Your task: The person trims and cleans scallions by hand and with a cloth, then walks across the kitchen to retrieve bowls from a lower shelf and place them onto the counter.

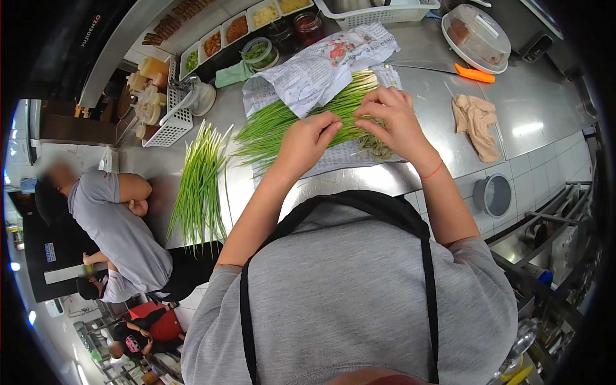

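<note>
Left hand (309, 142) and right hand (394, 119) nearly pinch (anything in either grip? unclear). Newspaper (340, 156) under scallions (268, 126) likely catches scraps.

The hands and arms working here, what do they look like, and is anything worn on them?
Both the left hand and right hand are human and ungloved. A thin reddish band circles the right wrist; none shows on the left. The forearms are uncovered, below short, plain grey sleeves.

You wear a grey short-sleeved shirt (333, 301) and a black apron with thin straps (246, 321). A thin red band (432, 172) circles your right wrist.
</note>
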`<state>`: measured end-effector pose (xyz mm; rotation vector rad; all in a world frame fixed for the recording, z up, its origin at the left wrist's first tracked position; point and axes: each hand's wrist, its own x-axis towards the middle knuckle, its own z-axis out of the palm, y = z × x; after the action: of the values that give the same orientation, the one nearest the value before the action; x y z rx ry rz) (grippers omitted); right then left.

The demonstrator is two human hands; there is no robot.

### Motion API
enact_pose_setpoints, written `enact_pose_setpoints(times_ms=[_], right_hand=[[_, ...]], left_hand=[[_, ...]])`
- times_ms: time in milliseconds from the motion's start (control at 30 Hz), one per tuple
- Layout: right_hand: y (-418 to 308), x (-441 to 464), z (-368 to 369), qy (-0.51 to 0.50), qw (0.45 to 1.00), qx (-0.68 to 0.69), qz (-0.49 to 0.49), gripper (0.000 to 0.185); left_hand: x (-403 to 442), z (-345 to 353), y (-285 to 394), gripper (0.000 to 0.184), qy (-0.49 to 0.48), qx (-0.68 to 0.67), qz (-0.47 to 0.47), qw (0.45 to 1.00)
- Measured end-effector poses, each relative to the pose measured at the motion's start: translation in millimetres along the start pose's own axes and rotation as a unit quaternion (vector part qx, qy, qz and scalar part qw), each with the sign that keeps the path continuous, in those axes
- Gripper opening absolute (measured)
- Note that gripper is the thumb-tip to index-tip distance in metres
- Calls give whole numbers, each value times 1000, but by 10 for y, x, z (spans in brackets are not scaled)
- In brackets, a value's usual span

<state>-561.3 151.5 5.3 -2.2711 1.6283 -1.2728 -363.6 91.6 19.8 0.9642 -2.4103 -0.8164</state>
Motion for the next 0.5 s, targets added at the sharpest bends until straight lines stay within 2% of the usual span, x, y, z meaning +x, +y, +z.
enact_pose_setpoints(times_ms=[33, 100, 200, 267, 300, 333, 367, 433, 500], right_hand=[[9, 7, 14, -17, 1000, 8, 8, 14], [17, 11, 47, -35, 999, 17, 13, 14], [46, -31, 99, -6, 997, 75, 34, 10], [117, -36, 163, 51, 989, 118, 70, 6], [190, -39, 163, 51, 989, 117, 70, 6], [315, -65, 130, 99, 987, 87, 89, 6], [446, -103, 94, 147, 982, 57, 107, 5], [698, -231, 23, 165, 976, -9, 140, 6], [824, -352, -87, 160, 972, 6, 174, 7]], left_hand=[[-5, 7, 0, 14, 1, 1, -1, 1000], [-22, 29, -7, 13, 43, 44, 70, 996], [-41, 39, 52, 12, 50, 108, 76, 990], [-49, 81, 60, 11, 69, 98, 78, 990], [-54, 95, 54, 11, 88, 88, 79, 989], [-62, 91, 37, 11, 88, 88, 79, 989], [-77, 71, 6, 11, 83, 77, 49, 992], [-123, 29, -68, 10, 76, 67, 17, 995], [-148, -5, -136, 14, 66, 50, -34, 996]])
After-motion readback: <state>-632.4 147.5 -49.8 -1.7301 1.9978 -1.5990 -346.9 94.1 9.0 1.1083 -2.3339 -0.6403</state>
